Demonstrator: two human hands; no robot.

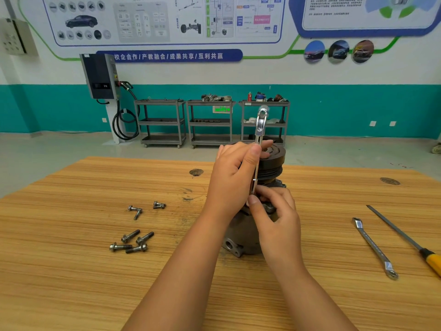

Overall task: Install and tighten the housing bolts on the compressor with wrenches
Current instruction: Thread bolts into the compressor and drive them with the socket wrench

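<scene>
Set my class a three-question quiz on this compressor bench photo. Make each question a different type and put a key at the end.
1. True or false: the left hand grips a wrench that stands roughly upright by the compressor.
2. Multiple choice: where do the loose bolts lie on the wooden table? A) left of the compressor B) right of the compressor C) on top of the compressor
3. Fill in: next to the spare wrench on the right lies a yellow-handled ____.

Key: 1 true; 2 A; 3 screwdriver.
</scene>
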